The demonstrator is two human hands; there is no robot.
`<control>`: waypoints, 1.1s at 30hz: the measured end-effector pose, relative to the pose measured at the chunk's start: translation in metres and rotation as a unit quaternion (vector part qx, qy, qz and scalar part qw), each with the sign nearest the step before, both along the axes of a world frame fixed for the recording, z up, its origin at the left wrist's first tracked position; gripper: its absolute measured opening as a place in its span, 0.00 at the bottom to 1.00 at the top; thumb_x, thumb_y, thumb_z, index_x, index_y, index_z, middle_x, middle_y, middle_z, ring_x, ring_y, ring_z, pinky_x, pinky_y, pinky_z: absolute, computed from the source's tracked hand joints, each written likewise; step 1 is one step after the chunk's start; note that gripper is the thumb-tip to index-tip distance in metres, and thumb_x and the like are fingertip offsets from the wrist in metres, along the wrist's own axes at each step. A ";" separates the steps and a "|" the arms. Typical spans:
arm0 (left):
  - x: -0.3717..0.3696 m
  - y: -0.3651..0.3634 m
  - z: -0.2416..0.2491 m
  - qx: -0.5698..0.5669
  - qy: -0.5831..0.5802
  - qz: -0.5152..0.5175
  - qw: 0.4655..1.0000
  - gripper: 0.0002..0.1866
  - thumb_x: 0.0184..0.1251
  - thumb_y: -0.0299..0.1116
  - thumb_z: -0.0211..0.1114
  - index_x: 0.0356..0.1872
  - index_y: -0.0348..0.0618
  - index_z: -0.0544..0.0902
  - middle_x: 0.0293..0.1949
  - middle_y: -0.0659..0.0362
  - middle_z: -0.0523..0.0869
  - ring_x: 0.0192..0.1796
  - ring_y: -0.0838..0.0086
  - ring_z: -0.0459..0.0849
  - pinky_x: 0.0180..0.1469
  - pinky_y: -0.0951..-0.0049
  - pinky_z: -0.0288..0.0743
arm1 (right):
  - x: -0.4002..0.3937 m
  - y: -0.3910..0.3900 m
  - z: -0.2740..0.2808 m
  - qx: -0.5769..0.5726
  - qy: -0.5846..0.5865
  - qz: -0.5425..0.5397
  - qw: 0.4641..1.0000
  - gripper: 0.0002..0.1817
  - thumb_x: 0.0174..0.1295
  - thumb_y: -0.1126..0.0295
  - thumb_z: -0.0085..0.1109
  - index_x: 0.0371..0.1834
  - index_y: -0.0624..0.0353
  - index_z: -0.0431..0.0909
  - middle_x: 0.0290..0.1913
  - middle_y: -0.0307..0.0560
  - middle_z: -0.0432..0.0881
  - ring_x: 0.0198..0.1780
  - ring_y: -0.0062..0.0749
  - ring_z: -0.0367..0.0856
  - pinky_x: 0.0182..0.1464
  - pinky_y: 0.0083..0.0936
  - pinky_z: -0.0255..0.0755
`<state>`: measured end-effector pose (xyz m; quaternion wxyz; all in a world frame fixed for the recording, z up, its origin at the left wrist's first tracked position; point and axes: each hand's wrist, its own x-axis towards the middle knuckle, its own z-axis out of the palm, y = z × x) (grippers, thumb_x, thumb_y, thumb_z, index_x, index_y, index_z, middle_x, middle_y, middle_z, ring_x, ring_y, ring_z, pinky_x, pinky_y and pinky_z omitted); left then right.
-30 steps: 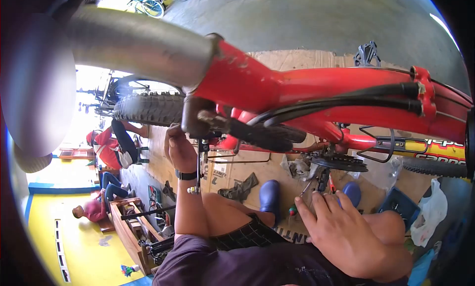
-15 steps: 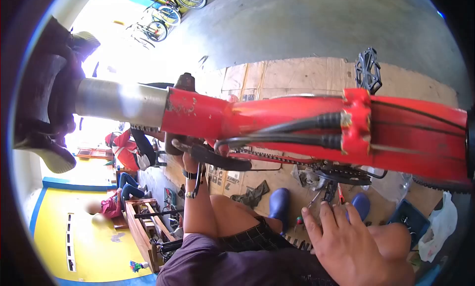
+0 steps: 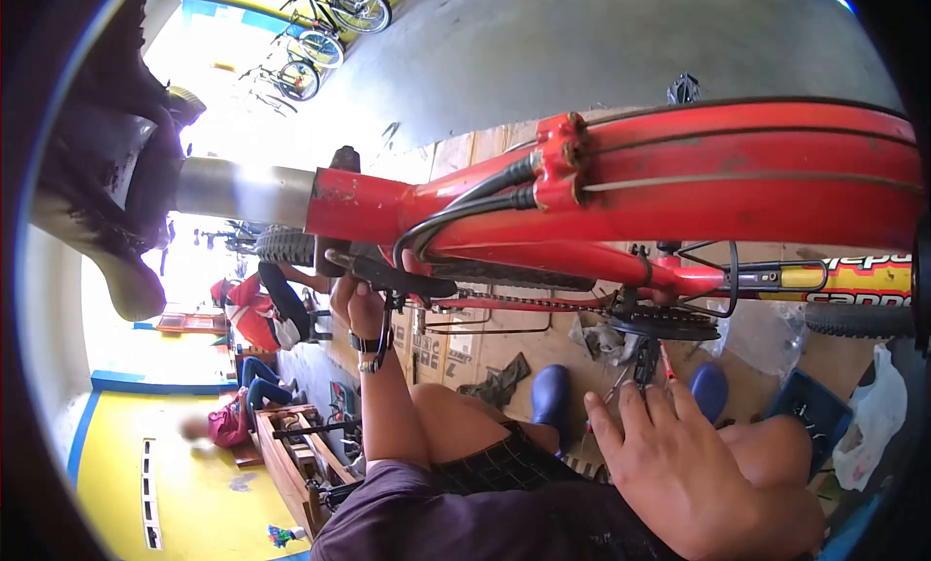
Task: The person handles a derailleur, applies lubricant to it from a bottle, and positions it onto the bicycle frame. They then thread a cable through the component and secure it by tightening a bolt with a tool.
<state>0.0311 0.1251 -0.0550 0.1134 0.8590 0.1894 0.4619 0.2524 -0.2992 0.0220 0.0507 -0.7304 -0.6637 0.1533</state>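
Note:
A red bicycle frame (image 3: 737, 183) stretches across the view, with a silver seat post (image 3: 247, 188) and a dark saddle (image 3: 97, 163) at the left. My left hand (image 3: 363, 307), wearing a watch, is curled beside the black lever-like part (image 3: 407, 278) below the frame near the seat post. Its fingertips are partly hidden, and I cannot make out what they grip. My right hand (image 3: 669, 464) lies with fingers outstretched over my leg, holding nothing. Beyond its fingertips are the crank and chainring (image 3: 664, 323) and a red-handled tool (image 3: 667, 361).
Cardboard (image 3: 456, 357) covers the floor below the bicycle. On the right are a dark blue bin (image 3: 813, 411) and a white plastic bag (image 3: 873, 425). Two people sit at the left, one in a red top (image 3: 250, 314). Several bicycles (image 3: 359, 10) stand at the far upper left.
The frame has turned and shifted in view, exposing the yellow lettered tube and a tyre below it. My left hand shows more from behind the frame. My right hand stays spread over my leg.

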 end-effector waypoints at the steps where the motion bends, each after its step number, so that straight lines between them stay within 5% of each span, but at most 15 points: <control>1: 0.002 -0.004 0.003 -0.026 0.000 -0.024 0.999 0.20 0.63 0.41 0.60 0.37 0.28 0.86 0.29 0.55 0.86 0.30 0.74 0.82 0.33 0.71 0.73 | -0.003 -0.002 0.001 -0.005 0.006 -0.002 1.000 0.27 0.67 0.72 0.48 0.71 0.56 0.71 0.51 0.49 0.79 0.60 0.44 0.77 0.73 0.41 0.62; 4: 0.007 -0.015 0.013 -0.113 0.015 -0.075 0.991 0.21 0.60 0.42 0.61 0.38 0.29 0.86 0.28 0.57 0.85 0.30 0.75 0.80 0.32 0.72 0.71 | 0.000 0.001 -0.001 0.022 0.011 0.041 0.999 0.27 0.65 0.68 0.55 0.69 0.61 0.74 0.48 0.52 0.78 0.51 0.40 0.79 0.68 0.40 0.66; 16: 0.018 -0.037 0.029 -0.201 0.058 -0.076 0.975 0.30 0.50 0.47 0.63 0.45 0.26 0.85 0.25 0.60 0.81 0.28 0.79 0.73 0.30 0.75 0.62 | -0.005 -0.009 -0.010 0.040 0.015 0.028 0.999 0.27 0.67 0.71 0.49 0.70 0.64 0.72 0.48 0.54 0.79 0.50 0.42 0.81 0.75 0.50 0.59; 22: 0.007 -0.032 0.030 -0.215 0.068 -0.074 0.971 0.21 0.53 0.35 0.62 0.43 0.26 0.86 0.28 0.58 0.85 0.32 0.77 0.81 0.36 0.76 0.72 | -0.009 -0.011 -0.007 0.033 0.021 0.036 0.999 0.28 0.66 0.68 0.52 0.70 0.64 0.71 0.47 0.54 0.78 0.51 0.43 0.81 0.73 0.48 0.61; 23: 0.004 -0.033 0.029 -0.226 0.080 -0.055 0.969 0.13 0.61 0.31 0.60 0.37 0.28 0.83 0.29 0.60 0.83 0.30 0.79 0.78 0.35 0.75 0.71 | -0.009 -0.012 -0.006 0.028 0.024 0.040 0.999 0.28 0.66 0.67 0.54 0.70 0.64 0.71 0.47 0.54 0.78 0.51 0.43 0.81 0.73 0.47 0.62; 28: 0.008 -0.028 0.026 -0.219 0.089 -0.114 0.965 0.18 0.57 0.38 0.58 0.36 0.29 0.80 0.27 0.58 0.80 0.30 0.76 0.74 0.35 0.73 0.68 | -0.004 -0.010 0.008 0.026 0.070 0.052 0.996 0.33 0.63 0.60 0.63 0.70 0.64 0.70 0.48 0.53 0.77 0.55 0.44 0.79 0.71 0.41 0.63; 33: 0.004 -0.031 0.030 -0.234 0.145 -0.044 0.960 0.17 0.58 0.38 0.57 0.36 0.31 0.80 0.25 0.58 0.77 0.28 0.76 0.72 0.33 0.72 0.66 | -0.007 -0.009 0.006 0.000 0.071 0.050 0.996 0.38 0.59 0.55 0.68 0.70 0.64 0.70 0.50 0.53 0.77 0.59 0.45 0.77 0.68 0.38 0.63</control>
